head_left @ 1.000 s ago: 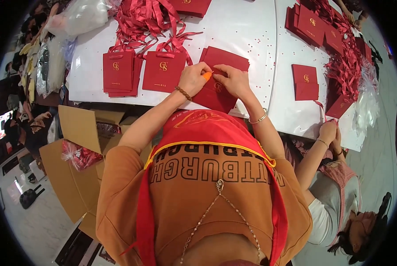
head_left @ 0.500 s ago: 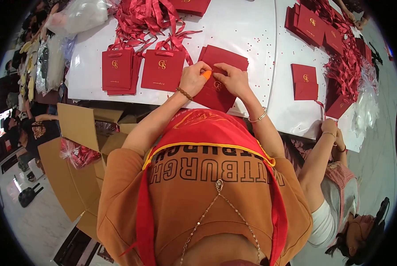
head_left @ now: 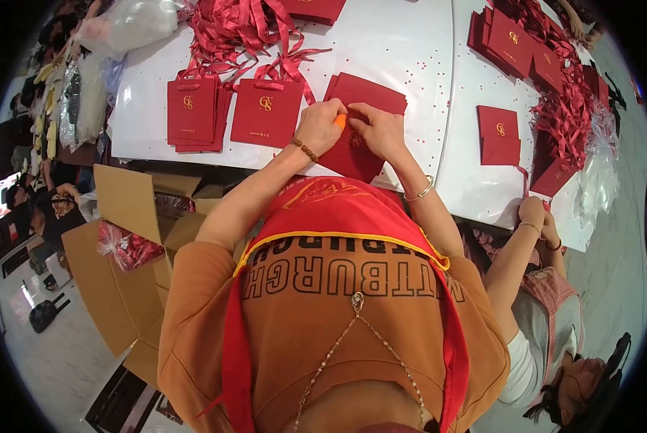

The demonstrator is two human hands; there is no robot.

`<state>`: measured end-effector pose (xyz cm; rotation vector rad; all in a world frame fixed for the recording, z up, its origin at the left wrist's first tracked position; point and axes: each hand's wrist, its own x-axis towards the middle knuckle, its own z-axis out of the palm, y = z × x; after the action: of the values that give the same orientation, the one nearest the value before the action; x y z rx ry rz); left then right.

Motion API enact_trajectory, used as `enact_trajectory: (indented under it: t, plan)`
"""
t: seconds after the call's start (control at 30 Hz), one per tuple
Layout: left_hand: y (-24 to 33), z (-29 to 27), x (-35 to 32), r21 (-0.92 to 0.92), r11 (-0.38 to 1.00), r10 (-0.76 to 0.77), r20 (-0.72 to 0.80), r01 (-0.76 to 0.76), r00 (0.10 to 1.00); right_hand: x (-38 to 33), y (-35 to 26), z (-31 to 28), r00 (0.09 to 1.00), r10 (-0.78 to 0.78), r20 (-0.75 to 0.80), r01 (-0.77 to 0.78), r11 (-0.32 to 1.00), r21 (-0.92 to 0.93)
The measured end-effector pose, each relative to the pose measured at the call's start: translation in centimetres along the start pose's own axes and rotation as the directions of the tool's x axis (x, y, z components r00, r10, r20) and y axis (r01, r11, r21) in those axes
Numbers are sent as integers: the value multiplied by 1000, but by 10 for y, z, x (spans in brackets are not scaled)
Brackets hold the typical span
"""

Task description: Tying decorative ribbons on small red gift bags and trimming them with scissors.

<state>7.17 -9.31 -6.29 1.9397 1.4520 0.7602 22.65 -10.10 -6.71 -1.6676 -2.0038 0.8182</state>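
Two hands at work on one red bag (head_left: pixel 356 157), which lies flat on the counter (head_left: pixel 426 119) directly under them, skewed, with further bags (head_left: pixel 377 88) fanned beneath it and showing beyond the fingertips.

Left hand (head_left: pixel 320 128): fingers curled well in, an orange piece (head_left: pixel 341 122) at the thumb and forefinger; cannot tell whether it is worn or gripped. Right hand (head_left: pixel 381 130): fingers bent, thumb and forefinger drawn close over the bag. What either pinches is hidden; a ribbon hold seems likely, not confirmed.

Done, as judged: just left of the left hand, a single bag (head_left: pixel 266 114) with ribbon across its top edge; farther left, a small stack (head_left: pixel 191 115), its top bag likewise ribboned. Lower bags of that stack mostly covered, not assessed.

In hand: the bag under the hands, judged mid-threading; no finished handle visible on it.

Left: the fanned bags, apparently without handles, though their tops are partly hidden. Ribbon supply ample: a large tangled heap (head_left: pixel 237 32) beyond and left of the hands, one strand running toward the left hand. Whether that strand reaches the fingers cannot be told.
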Motion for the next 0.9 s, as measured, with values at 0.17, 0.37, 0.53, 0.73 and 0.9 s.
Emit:
enact_trajectory:
  t: [0.17,0.37,0.53,0.73,0.9]
  plan:
    - [1,1,0,110,994,11,14,-12,1000,-1,-3,2,999,-34,-35,34,999,1]
    - [4,-2,0,304,937,165,48,-172,985,-2,-12,-2,1000,-24,-7,24,999,47]
    - [-1,-5,1,83,994,-80,70,75,994,-3,-14,-2,999,-21,41,22,1000,-12]
    - [-21,-8,4,-407,831,-305,236,378,923,-6,-9,2,996,-71,-51,75,995,67]
    - [-7,-40,34,53,942,-322,423,332,847,-6,-16,-2,996,-89,-8,89,996,-24]
